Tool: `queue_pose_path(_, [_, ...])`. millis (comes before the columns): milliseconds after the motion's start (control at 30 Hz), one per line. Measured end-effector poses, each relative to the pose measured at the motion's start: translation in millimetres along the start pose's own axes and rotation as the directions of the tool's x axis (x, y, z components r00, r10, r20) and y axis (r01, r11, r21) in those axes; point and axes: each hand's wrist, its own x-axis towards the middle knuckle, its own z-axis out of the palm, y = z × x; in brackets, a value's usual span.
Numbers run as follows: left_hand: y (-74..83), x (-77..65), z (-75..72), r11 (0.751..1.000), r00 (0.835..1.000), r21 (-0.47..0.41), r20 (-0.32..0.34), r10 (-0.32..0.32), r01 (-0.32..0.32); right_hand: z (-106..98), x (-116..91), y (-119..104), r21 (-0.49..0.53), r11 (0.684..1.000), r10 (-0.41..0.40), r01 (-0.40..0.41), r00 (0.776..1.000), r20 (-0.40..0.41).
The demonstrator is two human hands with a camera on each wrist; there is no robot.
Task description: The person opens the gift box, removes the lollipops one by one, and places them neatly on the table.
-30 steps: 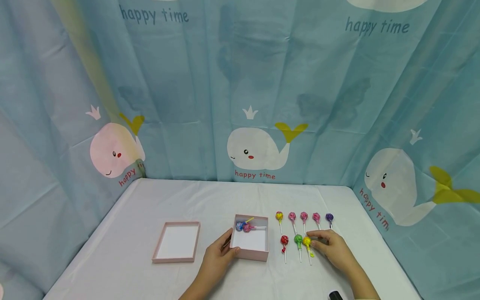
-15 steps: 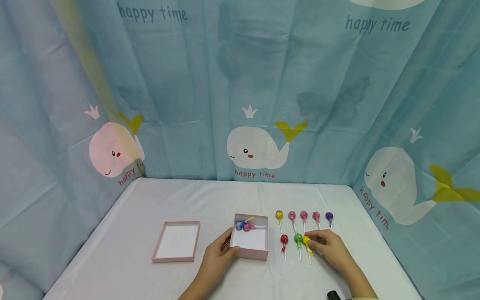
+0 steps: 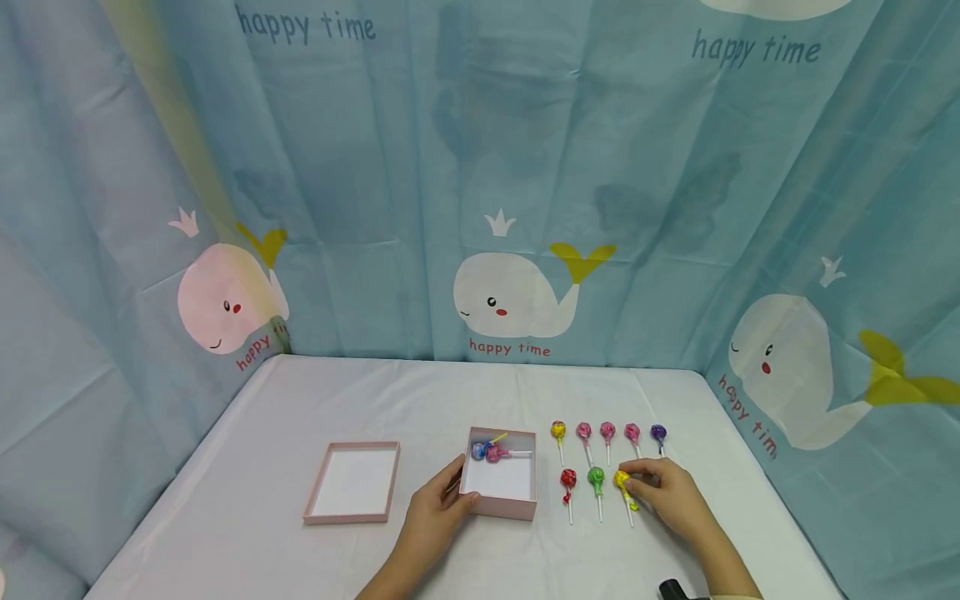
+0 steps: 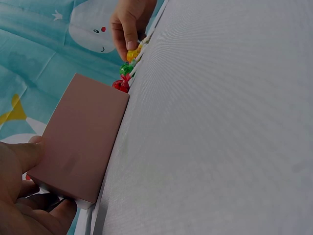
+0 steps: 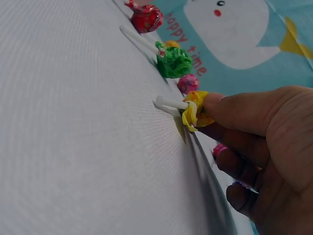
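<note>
In the head view my left hand (image 3: 437,515) grips the left front corner of an open pink box (image 3: 504,507), thumb on the near side. A blue lollipop (image 3: 478,451) and a pink lollipop (image 3: 494,453) lie inside against the back. My right hand (image 3: 670,493) pinches the head of a yellow lollipop (image 3: 622,479) between thumb and fingers; the right wrist view shows its white stick pointing away from the palm. To its left lie a green lollipop (image 3: 596,477) and a red lollipop (image 3: 568,478), untouched.
Behind these runs a row of several lollipops, from a yellow-and-red one (image 3: 558,429) to a purple one (image 3: 658,432). The pink box lid (image 3: 352,483) lies inner side up at the left. A black object (image 3: 672,590) shows by the right forearm. A whale-print curtain (image 3: 637,167) encloses the table.
The yellow lollipop first shifted slightly left towards the green one, then moved right, away from it, with my right hand. My left hand and the box have stayed put.
</note>
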Motion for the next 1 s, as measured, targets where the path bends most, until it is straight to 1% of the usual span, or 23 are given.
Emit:
queue_pose_path(33, [0.1, -0.5, -0.2, 1.000, 1.000, 0.002, 0.001, 0.012, -0.012, 0, 0, 0, 0.000, 1.000, -0.001, 0.001, 1.000, 0.001])
queue_pose_path(200, [1.8, -2.6, -1.0, 1.000, 1.000, -0.003, 0.002, 0.012, -0.012, -2, 0, 0, 0.001, 1.000, 0.015, -0.015, 1.000, 0.008])
queue_pose_path(267, [2.6, -2.9, -1.2, 1.000, 1.000, -0.011, 0.001, 0.003, -0.003, -3, 0, 0, 0.004, 1.000, 0.020, -0.020, 1.000, 0.010])
queue_pose_path(400, [3.3, -2.5, -1.3, 1.000, 1.000, -0.029, 0.001, 0.006, -0.006, -6, 0, -1, -0.002, 1.000, 0.003, -0.003, 1.000, -0.002])
queue_pose_path(600, [4.5, -2.7, -0.6, 0.999, 1.000, -0.045, 0.006, 0.001, 0.000, -11, -1, -8, 0.013, 0.997, -0.076, 0.077, 0.995, -0.061])
queue_pose_path(767, [5.6, -2.8, 0.1, 0.999, 1.000, -0.036, 0.000, -0.003, 0.003, -15, 4, -23, 0.025, 0.989, -0.142, 0.144, 0.988, -0.059])
queue_pose_path(867, [5.6, -2.6, 0.0, 1.000, 1.000, -0.030, -0.003, 0.002, -0.002, -17, 9, -34, 0.027, 0.979, -0.199, 0.201, 0.978, -0.059])
queue_pose_path(1000, [4.7, -2.9, -0.3, 1.000, 1.000, -0.021, -0.005, 0.000, 0.000, -17, 18, -54, 0.060, 0.962, -0.264, 0.266, 0.963, -0.051])
